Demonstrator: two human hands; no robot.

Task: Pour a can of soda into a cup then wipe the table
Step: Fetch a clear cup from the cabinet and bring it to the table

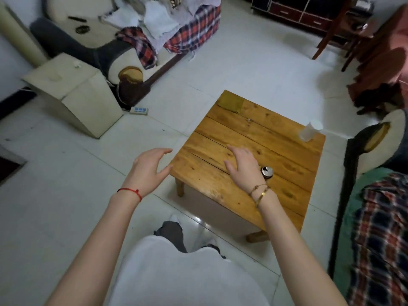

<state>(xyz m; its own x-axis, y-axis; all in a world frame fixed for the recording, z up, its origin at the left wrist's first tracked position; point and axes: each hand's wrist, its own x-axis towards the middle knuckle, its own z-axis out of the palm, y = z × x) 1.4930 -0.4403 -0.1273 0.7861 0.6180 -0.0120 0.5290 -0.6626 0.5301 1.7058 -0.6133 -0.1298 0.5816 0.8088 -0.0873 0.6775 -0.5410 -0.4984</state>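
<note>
A low wooden table (278,151) stands on the tiled floor in front of me. A dark soda can (267,172) with a silver top stands upright near the table's near side, just right of my right wrist. A clear plastic cup (309,131) stands at the table's far right corner. A flat yellowish cloth (230,102) lies at the far left corner. My right hand (241,166) hovers over the tabletop with relaxed fingers, holding nothing. My left hand (150,167) hangs over the floor just left of the table's corner, fingers loosely spread, holding nothing.
A sofa with plaid cloths (167,34) stands at the back left, a beige box (75,93) and a power strip (139,110) before it. Another seat with a plaid cover (379,228) is close on the right. Wooden chair legs (326,36) stand far right.
</note>
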